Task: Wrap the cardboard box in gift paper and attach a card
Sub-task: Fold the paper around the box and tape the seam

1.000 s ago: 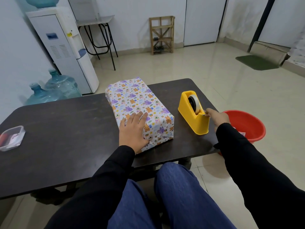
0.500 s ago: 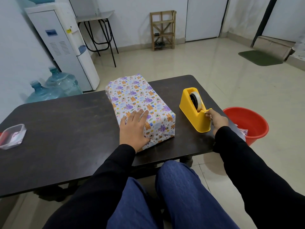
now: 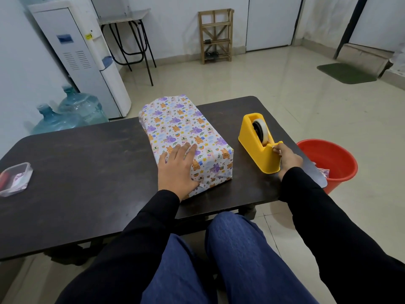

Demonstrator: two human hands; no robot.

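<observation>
The box (image 3: 182, 130), covered in white gift paper with purple and orange cartoon prints, lies on the dark table (image 3: 87, 172). My left hand (image 3: 177, 170) presses flat on the near end of its top, fingers straight. To the right stands a yellow tape dispenser (image 3: 254, 143) holding a roll of clear tape. My right hand (image 3: 287, 156) is at the dispenser's cutter end and pinches the free end of the tape between thumb and fingers.
A clear plastic container (image 3: 15, 178) with small items sits at the table's left edge. A red bucket (image 3: 331, 159) stands on the floor right of the table. A water dispenser (image 3: 81, 55) and blue water bottles (image 3: 72, 113) stand behind the table on the left.
The view has shifted slightly. My right hand stays at the dispenser's cutter, fingers now closed on the tape end. My left hand has not moved on the box.
</observation>
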